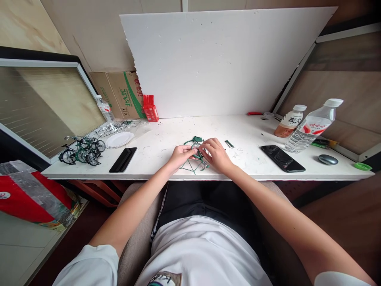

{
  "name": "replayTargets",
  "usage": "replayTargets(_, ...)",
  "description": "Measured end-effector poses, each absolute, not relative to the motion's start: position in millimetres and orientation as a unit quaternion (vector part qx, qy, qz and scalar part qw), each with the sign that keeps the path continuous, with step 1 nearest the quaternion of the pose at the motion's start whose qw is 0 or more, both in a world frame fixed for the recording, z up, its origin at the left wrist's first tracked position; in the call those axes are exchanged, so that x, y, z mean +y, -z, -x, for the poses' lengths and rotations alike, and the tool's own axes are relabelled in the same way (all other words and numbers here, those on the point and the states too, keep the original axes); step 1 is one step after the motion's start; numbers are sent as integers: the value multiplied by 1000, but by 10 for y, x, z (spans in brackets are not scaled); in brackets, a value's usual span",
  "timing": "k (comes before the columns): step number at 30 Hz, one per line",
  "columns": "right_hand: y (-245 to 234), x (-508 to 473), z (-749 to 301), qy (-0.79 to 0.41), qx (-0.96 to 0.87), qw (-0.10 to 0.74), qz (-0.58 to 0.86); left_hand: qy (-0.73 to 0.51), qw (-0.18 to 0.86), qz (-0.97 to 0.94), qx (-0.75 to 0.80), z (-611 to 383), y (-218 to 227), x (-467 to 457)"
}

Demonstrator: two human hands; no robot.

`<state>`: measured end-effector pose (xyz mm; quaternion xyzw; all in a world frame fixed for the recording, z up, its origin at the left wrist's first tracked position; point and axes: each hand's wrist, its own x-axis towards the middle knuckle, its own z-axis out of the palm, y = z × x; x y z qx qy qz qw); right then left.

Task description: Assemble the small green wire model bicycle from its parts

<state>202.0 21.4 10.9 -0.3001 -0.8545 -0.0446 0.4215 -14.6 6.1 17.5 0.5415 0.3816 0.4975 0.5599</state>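
Note:
At the front middle of the white table (160,159), a green model bicycle (195,169) is held up between my two hands, its frame and a spoked wheel showing. My left hand (182,154) pinches it from the left, near the wheel. From the right, the bent fingers of my right hand (216,153) press together on the wheel's edge; any small part between them is hidden. A green piece (197,139) shows just beyond the fingers. To the right of my right hand lies a small dark green part (229,143).
Several model bicycles (82,151) stand at the left, near a white plate (120,140) and a phone (123,159). Another phone (282,158), a water bottle (312,125), a brown drink bottle (290,122) and a mouse (328,159) are at right. A white board (226,59) leans behind.

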Motion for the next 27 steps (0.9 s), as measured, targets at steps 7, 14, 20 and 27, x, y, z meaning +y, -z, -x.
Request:
replayTargets(7,-316,146,-2093,219,-862,356,287,-521,467,-612,368,129,-343,-48)
replayTargets(14,-416,134,-2153,221,-845,401,277,-538,285,-699,376,49,-521,-276)
replayTargets(20,-383,60,-2014,56,-794,542,269,-564,63,-754,330,-2,-574,-408)
replayTargets(27,-201,-17,-1828,-209,-707,594,322,-550,262,-691,389,91,-701,-381)
